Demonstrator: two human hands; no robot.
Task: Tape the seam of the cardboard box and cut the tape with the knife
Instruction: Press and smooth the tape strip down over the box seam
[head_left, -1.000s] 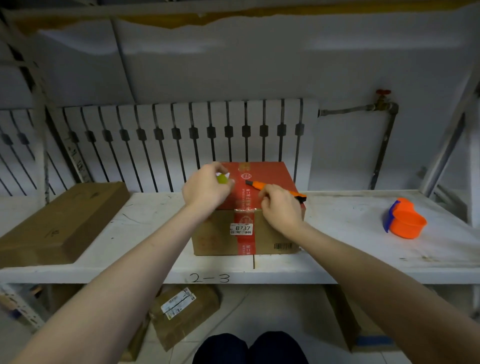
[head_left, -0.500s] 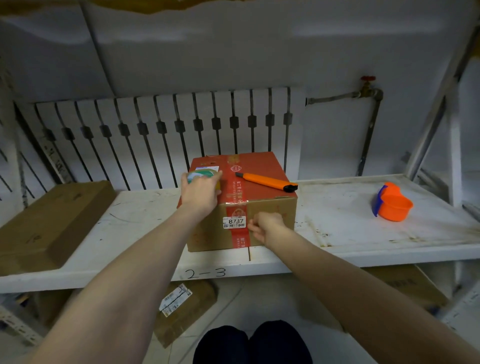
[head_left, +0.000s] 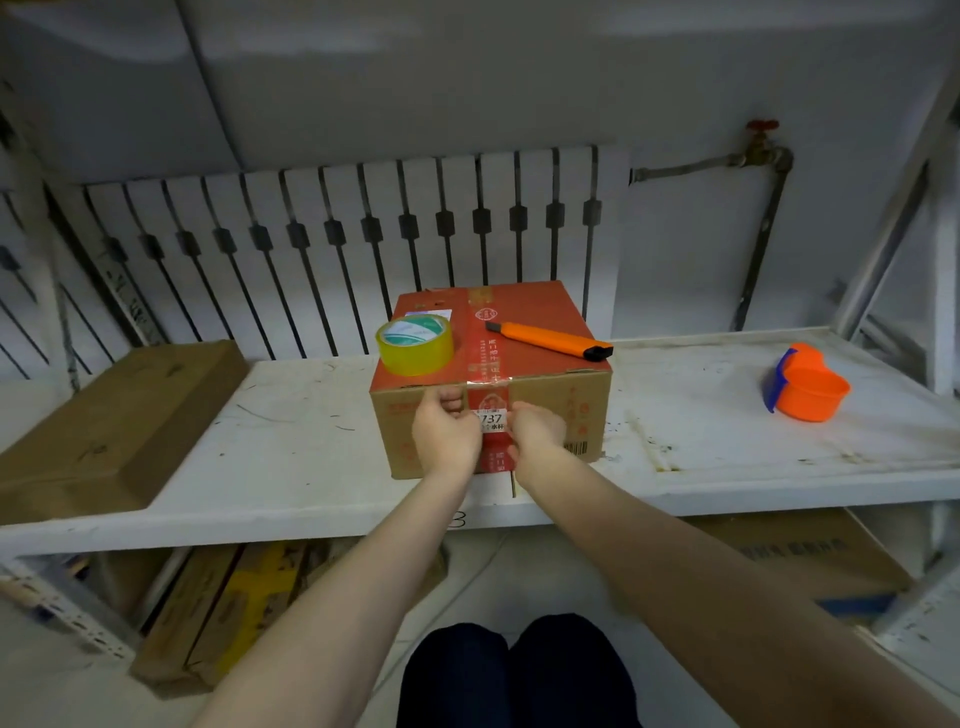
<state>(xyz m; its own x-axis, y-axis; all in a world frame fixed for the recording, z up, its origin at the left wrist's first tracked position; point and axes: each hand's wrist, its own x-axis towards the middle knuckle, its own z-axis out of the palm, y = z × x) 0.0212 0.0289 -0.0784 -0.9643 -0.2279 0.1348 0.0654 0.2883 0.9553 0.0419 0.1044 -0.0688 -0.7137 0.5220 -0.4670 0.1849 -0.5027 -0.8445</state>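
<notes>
Left hand has let go of the tape roll, now on the box top at frame centre beside the knife. Right hand joined it; both press the front tape strip, fingers curled, gripping nothing. Looks like smoothing down.

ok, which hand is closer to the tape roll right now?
Left. The left hand presses on the box front, just below the tape roll on the lid's left side. The right hand is further right, past the red strip.
</notes>
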